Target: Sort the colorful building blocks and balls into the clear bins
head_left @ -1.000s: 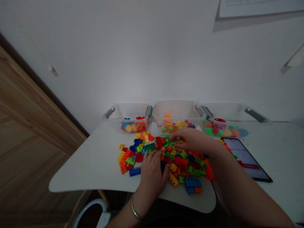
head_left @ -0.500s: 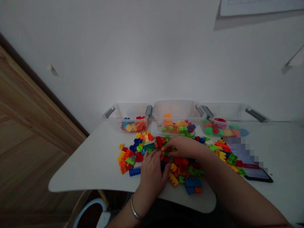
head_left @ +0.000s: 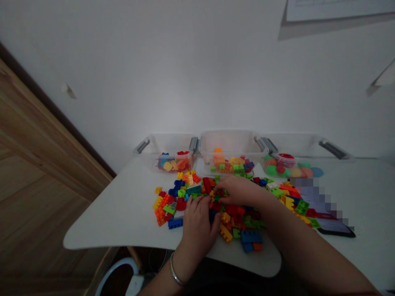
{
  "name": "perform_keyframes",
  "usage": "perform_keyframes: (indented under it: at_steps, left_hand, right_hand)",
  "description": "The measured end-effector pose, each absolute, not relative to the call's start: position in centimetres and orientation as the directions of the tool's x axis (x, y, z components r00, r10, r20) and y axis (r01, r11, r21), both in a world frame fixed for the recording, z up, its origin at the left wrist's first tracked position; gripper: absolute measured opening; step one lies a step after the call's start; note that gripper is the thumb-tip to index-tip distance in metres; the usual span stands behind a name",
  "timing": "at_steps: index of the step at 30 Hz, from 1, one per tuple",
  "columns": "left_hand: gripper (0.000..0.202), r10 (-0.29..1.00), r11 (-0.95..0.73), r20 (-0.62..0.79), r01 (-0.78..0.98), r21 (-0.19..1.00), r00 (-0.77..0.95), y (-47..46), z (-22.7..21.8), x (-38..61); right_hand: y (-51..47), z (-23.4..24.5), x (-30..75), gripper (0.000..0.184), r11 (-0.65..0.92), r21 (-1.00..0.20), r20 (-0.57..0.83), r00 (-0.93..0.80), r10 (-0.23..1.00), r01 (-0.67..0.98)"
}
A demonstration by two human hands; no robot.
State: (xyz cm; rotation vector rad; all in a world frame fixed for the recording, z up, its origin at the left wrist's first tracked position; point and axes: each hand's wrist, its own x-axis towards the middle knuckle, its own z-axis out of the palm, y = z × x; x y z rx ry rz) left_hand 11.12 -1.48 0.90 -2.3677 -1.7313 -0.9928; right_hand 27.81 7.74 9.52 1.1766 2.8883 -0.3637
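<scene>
Listing what we have, nearest first: our left hand (head_left: 197,224), fingers close together, curled and pressed down on the near edge of the heap; our right hand (head_left: 237,191), reaching in from the right, fingertips bunched among the bricks, whether pinching one we cannot tell. Around and under both lies a heap of plastic building bricks (head_left: 237,216), its long axis running left to right across the worktop (head_left: 108,226), its right end spilling onto a dark tablet (head_left: 339,228). Our right hand sits nearer the heap's far side. Beyond stand three clear plastic bins (head_left: 230,146) with grey handles, holding bricks and coloured discs.
</scene>
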Motion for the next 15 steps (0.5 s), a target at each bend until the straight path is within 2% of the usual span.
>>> perform_keyframes:
  at_steps: [4,7,11,13,15]
  left_hand:
    - [0.037,0.848,-0.369,0.504,0.866,0.337,0.165,-1.5,1.0,11.1]
    - [0.037,0.847,-0.372,0.505,0.865,0.336,0.168,-1.6,1.1,11.1]
    - [0.038,0.842,-0.378,0.512,0.865,0.33,0.172,-1.6,1.0,11.1]
    - [0.038,0.84,-0.378,0.515,0.866,0.328,0.172,-1.6,1.0,11.1]
    - [0.038,0.838,-0.377,0.519,0.866,0.328,0.168,-1.5,1.0,11.1]
  right_hand:
    - [8.0,9.2,27.7,0.027,0.669,-0.166,-0.084,-0.687,0.722,0.724]
    - [8.2,9.5,28.1,0.027,0.638,-0.177,-0.05,-0.654,0.755,0.75]
    - [8.1,11.0,29.4,0.026,0.596,-0.332,0.045,-0.619,0.784,0.731]
    - [7.8,12.1,30.3,0.025,0.594,-0.432,0.159,-0.591,0.791,0.678]
    - [7.5,13.1,31.4,0.024,0.606,-0.493,0.333,-0.509,0.794,0.624]
